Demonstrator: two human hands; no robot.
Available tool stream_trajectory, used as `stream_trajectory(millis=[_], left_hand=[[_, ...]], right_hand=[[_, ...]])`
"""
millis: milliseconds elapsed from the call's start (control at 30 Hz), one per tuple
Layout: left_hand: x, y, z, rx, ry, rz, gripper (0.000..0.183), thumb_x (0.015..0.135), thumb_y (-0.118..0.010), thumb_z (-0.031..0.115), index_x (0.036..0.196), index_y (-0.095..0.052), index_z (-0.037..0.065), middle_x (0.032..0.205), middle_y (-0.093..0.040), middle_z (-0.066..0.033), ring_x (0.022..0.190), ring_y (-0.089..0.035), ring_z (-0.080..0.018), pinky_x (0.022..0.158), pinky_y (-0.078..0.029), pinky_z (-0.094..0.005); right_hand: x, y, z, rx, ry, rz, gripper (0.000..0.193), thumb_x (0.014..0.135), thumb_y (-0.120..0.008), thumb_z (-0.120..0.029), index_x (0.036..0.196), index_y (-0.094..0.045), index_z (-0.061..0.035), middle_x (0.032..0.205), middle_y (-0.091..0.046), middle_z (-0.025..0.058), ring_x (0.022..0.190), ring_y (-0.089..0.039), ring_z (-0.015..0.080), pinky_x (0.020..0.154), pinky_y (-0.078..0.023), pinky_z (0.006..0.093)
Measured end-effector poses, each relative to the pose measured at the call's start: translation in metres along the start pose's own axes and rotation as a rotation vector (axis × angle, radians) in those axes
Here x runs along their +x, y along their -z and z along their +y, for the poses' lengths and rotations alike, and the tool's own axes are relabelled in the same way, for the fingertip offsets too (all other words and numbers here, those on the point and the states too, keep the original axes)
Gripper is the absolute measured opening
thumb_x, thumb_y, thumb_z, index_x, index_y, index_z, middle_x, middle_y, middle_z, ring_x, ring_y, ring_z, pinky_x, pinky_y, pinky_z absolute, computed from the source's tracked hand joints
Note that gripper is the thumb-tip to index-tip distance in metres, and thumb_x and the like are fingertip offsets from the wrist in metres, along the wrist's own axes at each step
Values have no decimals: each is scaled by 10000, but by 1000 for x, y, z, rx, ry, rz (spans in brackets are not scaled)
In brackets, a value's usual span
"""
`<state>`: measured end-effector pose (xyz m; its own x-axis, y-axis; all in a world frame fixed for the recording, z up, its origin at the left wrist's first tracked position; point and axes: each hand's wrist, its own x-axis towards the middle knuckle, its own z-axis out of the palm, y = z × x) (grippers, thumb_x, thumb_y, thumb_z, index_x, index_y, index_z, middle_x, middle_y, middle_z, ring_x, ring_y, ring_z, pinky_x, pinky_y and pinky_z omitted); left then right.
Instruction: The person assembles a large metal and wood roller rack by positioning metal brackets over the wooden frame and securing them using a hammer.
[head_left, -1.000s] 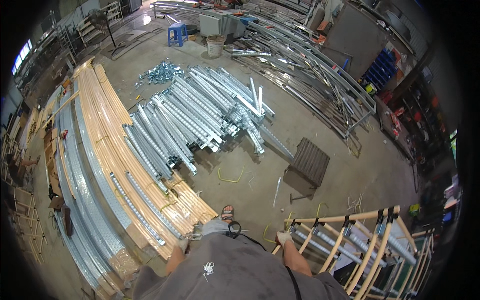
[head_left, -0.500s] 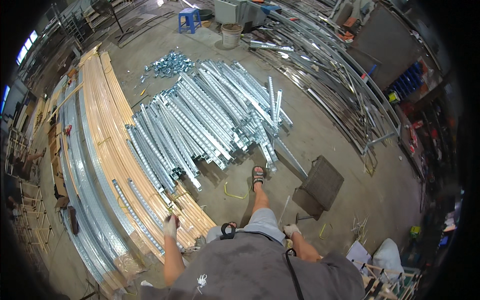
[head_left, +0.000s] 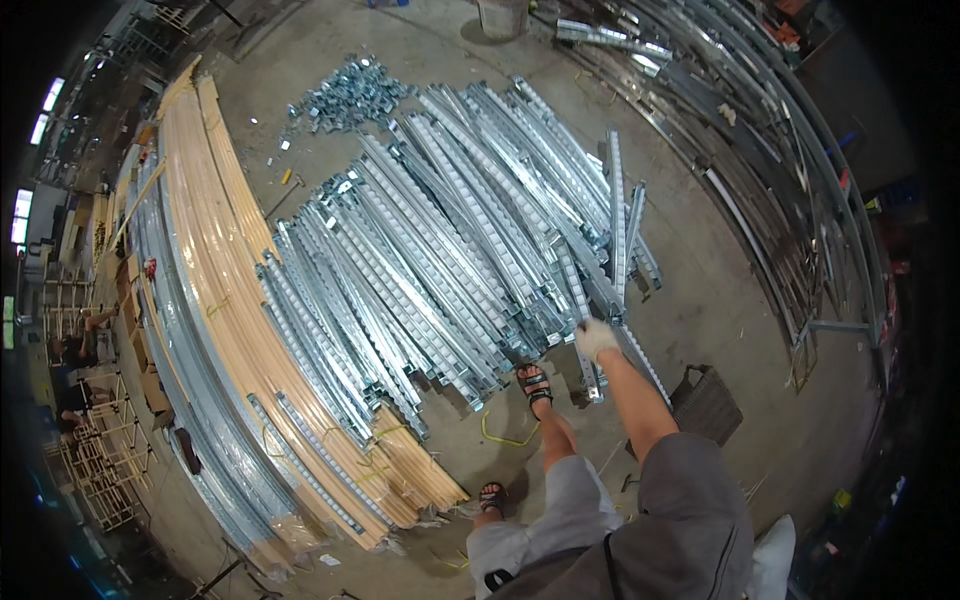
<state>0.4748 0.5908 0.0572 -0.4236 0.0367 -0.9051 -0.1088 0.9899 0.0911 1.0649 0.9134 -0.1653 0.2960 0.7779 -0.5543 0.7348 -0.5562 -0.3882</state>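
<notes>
My right hand (head_left: pixel 597 341), in a pale glove, is stretched out over the near right end of a large pile of slotted metal channels (head_left: pixel 455 215). It is at a single channel (head_left: pixel 590 378) whose near end sticks out toward my feet. The fingers are small and blurred, so I cannot make out whether they close on the metal. Another slotted channel (head_left: pixel 645 368) slants past just right of my hand. My left hand is out of the picture.
Wrapped tan strips (head_left: pixel 225 265) lie left, with wrapped grey metal lengths (head_left: pixel 185 330) beside them. Small metal brackets (head_left: pixel 350 95) are heaped beyond the pile. A dark woven basket (head_left: pixel 708 405) stands at right. Long metal stock (head_left: pixel 740 190) lies far right. Another person (head_left: pixel 85 345) is at far left.
My right hand has gone from beside my thigh out to the channels. My left hand has left the picture. The view has shifted, bringing the pile closer.
</notes>
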Motion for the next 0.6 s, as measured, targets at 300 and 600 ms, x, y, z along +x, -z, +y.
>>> stream_trajectory(millis=[300,600], left_hand=[[36,-76,100,93,73,79,285,918,-579,380,812,-615,118,728,-620,-44,689,-629,-178,593,-496,-349],[23,-80,108,123,186,109,290,918,-582,377,845,-632,101,760,-637,-51,710,-638,-182,618,-507,-351]], right_hand=[[282,19,-104,-207,97,260,631,827,-706,-347,1311,-447,-36,1220,-566,254,1175,-541,413,943,-474,483],[333,26,-154,-263,-129,97,532,782,-698,-231,1223,-502,-6,1182,-607,292,1102,-609,422,944,-492,457]])
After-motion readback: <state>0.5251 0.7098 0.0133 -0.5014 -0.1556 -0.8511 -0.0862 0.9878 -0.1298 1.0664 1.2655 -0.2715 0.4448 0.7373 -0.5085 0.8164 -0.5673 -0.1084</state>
